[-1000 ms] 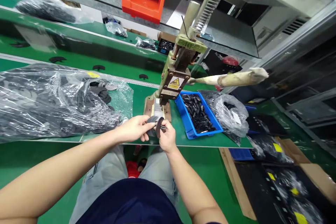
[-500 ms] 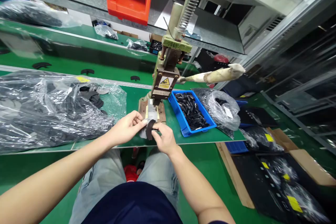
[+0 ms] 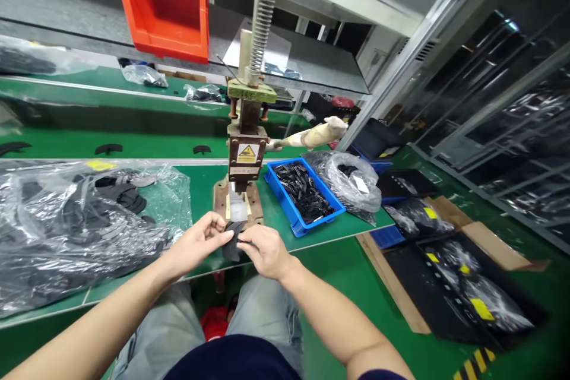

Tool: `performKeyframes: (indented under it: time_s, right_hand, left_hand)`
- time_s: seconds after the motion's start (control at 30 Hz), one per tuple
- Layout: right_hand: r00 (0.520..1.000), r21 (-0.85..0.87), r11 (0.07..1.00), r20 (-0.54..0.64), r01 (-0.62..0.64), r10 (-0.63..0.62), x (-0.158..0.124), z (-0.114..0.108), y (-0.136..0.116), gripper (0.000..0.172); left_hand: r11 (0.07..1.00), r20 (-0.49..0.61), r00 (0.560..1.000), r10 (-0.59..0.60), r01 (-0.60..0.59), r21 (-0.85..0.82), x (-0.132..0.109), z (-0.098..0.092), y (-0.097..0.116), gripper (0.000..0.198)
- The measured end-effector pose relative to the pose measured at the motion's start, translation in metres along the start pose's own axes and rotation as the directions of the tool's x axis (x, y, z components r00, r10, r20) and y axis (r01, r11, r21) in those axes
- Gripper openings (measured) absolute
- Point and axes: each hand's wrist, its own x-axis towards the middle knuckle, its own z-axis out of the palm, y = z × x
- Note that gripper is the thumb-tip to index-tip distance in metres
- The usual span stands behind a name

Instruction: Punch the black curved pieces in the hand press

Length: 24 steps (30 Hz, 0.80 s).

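We see left hand [image 3: 195, 247] and right hand [image 3: 268, 253] pinching a dark piece [image 3: 230, 249], near side of press [image 3: 243, 160]; blue bin [image 3: 319, 224] right.

Matt dark piece [image 3: 230, 249], glossy plastic bag [image 3: 62, 237]

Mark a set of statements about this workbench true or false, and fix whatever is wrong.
1. The left hand and right hand both hold a dark piece. True.
2. The blue tray stands to the left of the press. False: it stands to the right of it.
3. The press bears a label with a yellow warning triangle. True.
4. The blue tray holds nothing. False: it is filled with small black parts.
5. A clear plastic bag with dark pieces inside lies to the left of the press. True.
6. The red bin stands on the floor. False: it is up at the shelf above the bench.
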Motion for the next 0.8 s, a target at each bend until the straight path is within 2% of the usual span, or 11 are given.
performKeyframes:
  time_s: [0.07, 0.13, 0.23, 0.33, 0.43, 0.57, 0.67, 0.8]
  right_hand:
    - [0.998, 0.072, 0.997, 0.059, -0.025, 0.021, 0.002, -0.011, -0.005, 0.017]
    - [0.989, 0.149, 0.982, 0.108, -0.120, 0.104, 0.004, -0.023, -0.011, 0.019]
    - [0.941, 0.218, 0.917, 0.142, -0.333, 0.308, 0.008, -0.039, -0.016, 0.015]
    - [0.875, 0.144, 0.870, 0.193, -0.472, 0.443, 0.018, -0.056, -0.007, 0.013]
    - [0.841, -0.019, 0.856, 0.178, -0.517, 0.511, 0.039, -0.081, 0.022, 0.014]
    - [0.822, -0.251, 0.798, 0.017, -0.547, 0.569, 0.090, -0.128, 0.085, 0.016]
    - [0.804, -0.426, 0.704, -0.109, -0.569, 0.584, 0.139, -0.166, 0.131, 0.023]
    - [0.789, -0.592, 0.587, -0.142, -0.552, 0.598, 0.186, -0.195, 0.173, 0.038]
  left_hand:
    - [0.995, 0.103, 0.993, -0.050, 0.058, -0.083, -0.003, 0.004, 0.003, 0.049]
    - [0.990, 0.192, 0.978, -0.079, 0.099, -0.097, -0.005, 0.007, 0.003, 0.050]
    - [0.998, 0.173, 0.984, -0.032, 0.040, -0.042, -0.005, 0.009, -0.004, 0.046]
    - [0.992, 0.167, 0.986, 0.015, -0.036, 0.120, -0.003, 0.008, -0.023, 0.042]
    - [0.930, 0.189, 0.981, 0.050, -0.115, 0.349, -0.005, 0.008, -0.049, 0.040]
    - [0.759, 0.256, 0.949, 0.185, -0.304, 0.576, -0.011, 0.011, -0.075, 0.033]
    - [0.630, 0.286, 0.914, 0.288, -0.405, 0.663, -0.014, 0.015, -0.083, 0.030]
    - [0.571, 0.279, 0.905, 0.321, -0.420, 0.705, -0.014, 0.015, -0.084, 0.026]
